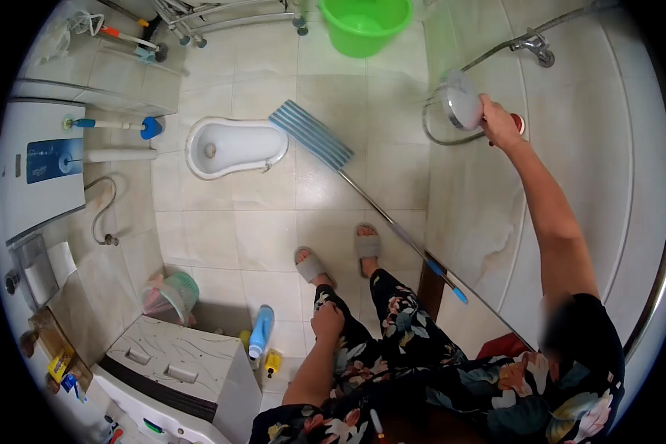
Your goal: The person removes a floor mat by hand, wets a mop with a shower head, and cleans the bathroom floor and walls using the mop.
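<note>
My right hand [500, 122] reaches out toward the right-hand wall, its fingers wrapped round the handle of a shower head [463, 101]. The round face of the shower head is turned to the left. A grey shower hose [438, 139] loops below it, near a red and white round piece [520, 124] beside my wrist. Low against my thigh, my left hand [327, 321] is loosely closed, with nothing visible in it. A flat mop [312, 135] with a blue striped head lies across the tiles, its handle leaning to the right wall.
A squat toilet [237, 148] is set into the floor ahead. At the back stands a green basin [366, 29], near a metal rack [229, 18]. A blue bottle [261, 331], a small yellow bottle [273, 362] and a basket [177, 296] are by the cabinet [181, 351]. A wall tap [536, 48] juts out.
</note>
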A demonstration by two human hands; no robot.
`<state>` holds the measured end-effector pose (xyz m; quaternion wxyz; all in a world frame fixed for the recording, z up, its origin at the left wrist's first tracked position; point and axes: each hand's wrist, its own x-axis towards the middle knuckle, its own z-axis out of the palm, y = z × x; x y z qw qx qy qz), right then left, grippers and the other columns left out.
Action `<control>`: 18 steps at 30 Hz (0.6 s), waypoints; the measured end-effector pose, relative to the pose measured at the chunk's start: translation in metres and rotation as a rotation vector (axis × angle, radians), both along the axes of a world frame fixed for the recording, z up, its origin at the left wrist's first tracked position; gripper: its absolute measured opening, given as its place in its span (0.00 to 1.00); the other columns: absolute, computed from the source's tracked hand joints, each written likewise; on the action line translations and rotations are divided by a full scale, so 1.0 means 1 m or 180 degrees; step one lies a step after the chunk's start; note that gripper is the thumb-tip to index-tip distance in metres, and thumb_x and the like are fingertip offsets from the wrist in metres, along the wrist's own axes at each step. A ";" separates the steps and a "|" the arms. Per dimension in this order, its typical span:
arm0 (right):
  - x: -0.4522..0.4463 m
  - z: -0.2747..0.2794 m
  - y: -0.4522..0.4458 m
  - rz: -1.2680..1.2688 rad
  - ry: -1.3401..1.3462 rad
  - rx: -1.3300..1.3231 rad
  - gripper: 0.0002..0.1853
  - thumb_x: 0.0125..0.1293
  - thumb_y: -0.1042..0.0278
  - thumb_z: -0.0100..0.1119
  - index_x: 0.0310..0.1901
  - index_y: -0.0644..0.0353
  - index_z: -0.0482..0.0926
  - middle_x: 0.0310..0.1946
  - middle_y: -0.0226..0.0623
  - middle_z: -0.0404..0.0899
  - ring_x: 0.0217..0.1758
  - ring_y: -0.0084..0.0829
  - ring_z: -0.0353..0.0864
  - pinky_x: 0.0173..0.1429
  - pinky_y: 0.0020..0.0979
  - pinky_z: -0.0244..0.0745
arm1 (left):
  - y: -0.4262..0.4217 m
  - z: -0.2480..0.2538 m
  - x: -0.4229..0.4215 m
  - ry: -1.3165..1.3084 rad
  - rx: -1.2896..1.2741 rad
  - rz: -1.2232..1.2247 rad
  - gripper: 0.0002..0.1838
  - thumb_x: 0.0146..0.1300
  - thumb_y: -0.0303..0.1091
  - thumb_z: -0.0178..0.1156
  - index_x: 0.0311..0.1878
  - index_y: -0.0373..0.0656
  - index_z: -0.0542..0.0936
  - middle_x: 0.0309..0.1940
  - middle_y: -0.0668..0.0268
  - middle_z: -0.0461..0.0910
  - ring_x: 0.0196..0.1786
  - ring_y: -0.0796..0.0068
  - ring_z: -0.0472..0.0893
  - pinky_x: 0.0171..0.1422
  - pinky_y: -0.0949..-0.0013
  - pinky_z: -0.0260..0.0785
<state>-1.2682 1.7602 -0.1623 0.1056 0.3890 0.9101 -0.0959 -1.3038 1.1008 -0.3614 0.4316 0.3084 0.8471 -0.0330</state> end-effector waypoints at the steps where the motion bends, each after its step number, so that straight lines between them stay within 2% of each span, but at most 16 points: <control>1: 0.002 0.001 -0.002 0.0213 0.0119 0.0012 0.24 0.55 0.76 0.61 0.51 0.57 0.60 0.40 0.49 0.75 0.48 0.51 0.74 0.48 0.48 0.72 | 0.011 0.016 -0.003 -0.0011 -0.0011 -0.0014 0.12 0.60 0.41 0.51 0.41 0.49 0.80 0.37 0.59 0.81 0.42 0.56 0.80 0.45 0.53 0.71; 3: 0.005 0.001 -0.004 0.0191 0.0062 0.0060 0.24 0.55 0.76 0.61 0.51 0.58 0.60 0.40 0.49 0.75 0.48 0.51 0.74 0.47 0.48 0.72 | 0.065 0.080 -0.030 -0.0051 -0.0252 0.0301 0.12 0.60 0.41 0.51 0.40 0.48 0.80 0.35 0.59 0.81 0.40 0.57 0.80 0.43 0.54 0.71; 6: -0.002 0.006 -0.012 0.0092 0.0150 0.0135 0.24 0.55 0.74 0.61 0.51 0.58 0.60 0.40 0.48 0.75 0.48 0.51 0.74 0.46 0.47 0.72 | 0.065 0.082 -0.030 -0.0016 -0.0097 0.0231 0.12 0.60 0.40 0.51 0.39 0.48 0.81 0.34 0.59 0.82 0.39 0.57 0.81 0.43 0.53 0.71; 8: -0.017 0.019 -0.017 -0.0016 0.0259 0.0155 0.23 0.55 0.74 0.61 0.50 0.59 0.61 0.41 0.46 0.75 0.48 0.51 0.74 0.46 0.46 0.72 | 0.064 0.079 -0.030 0.0037 -0.0064 0.0285 0.11 0.60 0.40 0.51 0.38 0.48 0.81 0.33 0.59 0.82 0.38 0.58 0.81 0.43 0.53 0.71; 10: -0.041 0.030 -0.025 0.0728 0.0761 -0.0042 0.21 0.57 0.75 0.59 0.50 0.60 0.63 0.39 0.49 0.74 0.45 0.53 0.73 0.45 0.45 0.70 | 0.064 0.078 -0.032 0.0075 -0.0023 0.0327 0.11 0.60 0.40 0.51 0.38 0.48 0.81 0.33 0.60 0.82 0.38 0.58 0.81 0.42 0.54 0.71; 12: -0.059 0.033 -0.037 0.0906 0.0966 -0.0029 0.21 0.58 0.74 0.59 0.51 0.60 0.63 0.38 0.48 0.74 0.44 0.53 0.74 0.44 0.45 0.70 | 0.065 0.077 -0.032 0.0092 -0.0088 0.0330 0.10 0.59 0.40 0.52 0.37 0.48 0.80 0.32 0.60 0.82 0.38 0.58 0.81 0.41 0.54 0.72; 14: -0.070 0.035 -0.054 0.1107 0.1161 -0.0013 0.21 0.59 0.73 0.59 0.52 0.60 0.64 0.38 0.48 0.75 0.42 0.52 0.74 0.43 0.44 0.71 | 0.023 0.026 -0.010 0.0177 0.0112 0.0111 0.10 0.59 0.40 0.52 0.37 0.48 0.80 0.32 0.59 0.82 0.37 0.57 0.81 0.42 0.54 0.72; 15: -0.071 0.031 -0.067 0.0792 0.1303 -0.0230 0.21 0.60 0.71 0.58 0.53 0.60 0.63 0.36 0.48 0.75 0.40 0.51 0.75 0.42 0.42 0.71 | 0.017 0.017 -0.007 0.0279 0.0310 -0.0102 0.10 0.59 0.40 0.53 0.37 0.48 0.80 0.32 0.58 0.82 0.37 0.56 0.81 0.42 0.54 0.72; 16: -0.072 0.026 -0.080 0.0480 0.1440 -0.0448 0.20 0.62 0.70 0.58 0.54 0.60 0.63 0.35 0.47 0.76 0.38 0.50 0.76 0.41 0.41 0.72 | 0.012 0.008 -0.003 0.0279 0.0321 -0.0080 0.10 0.59 0.40 0.53 0.37 0.48 0.80 0.32 0.58 0.82 0.37 0.56 0.81 0.42 0.54 0.72; 17: -0.072 0.018 -0.094 0.0495 0.1439 -0.0445 0.20 0.62 0.70 0.58 0.54 0.60 0.63 0.35 0.47 0.76 0.38 0.50 0.76 0.41 0.41 0.72 | 0.015 0.011 -0.006 0.0223 0.0253 0.0028 0.10 0.59 0.40 0.53 0.37 0.48 0.80 0.32 0.57 0.82 0.38 0.55 0.81 0.42 0.54 0.72; 18: -0.069 0.005 -0.110 0.0066 0.1665 -0.0681 0.20 0.63 0.69 0.56 0.55 0.60 0.63 0.34 0.47 0.76 0.36 0.46 0.76 0.40 0.39 0.72 | 0.018 0.009 -0.008 0.0168 0.0181 0.0126 0.10 0.59 0.40 0.53 0.37 0.47 0.80 0.32 0.56 0.82 0.38 0.55 0.82 0.43 0.53 0.72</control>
